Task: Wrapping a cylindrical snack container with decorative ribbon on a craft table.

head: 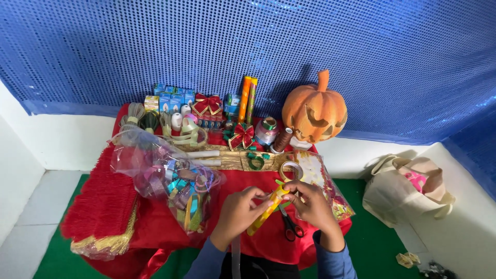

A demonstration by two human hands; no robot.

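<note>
Pinching one yellow tube (268,207): left hand (238,209), right hand (310,205), each grip seemingly clamped; one scissors (290,225) beside.

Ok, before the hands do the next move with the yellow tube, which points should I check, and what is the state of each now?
1. Left hand grips yellow tube: ok.
2. Right hand touches the tube's upper end: ok.
3. Scissors lie free on the red cloth, blades shut: ok.
4. Tape roll within reach behind the hands: ok.
5. Tube's wrapping loose or fixed: cannot tell.
</note>
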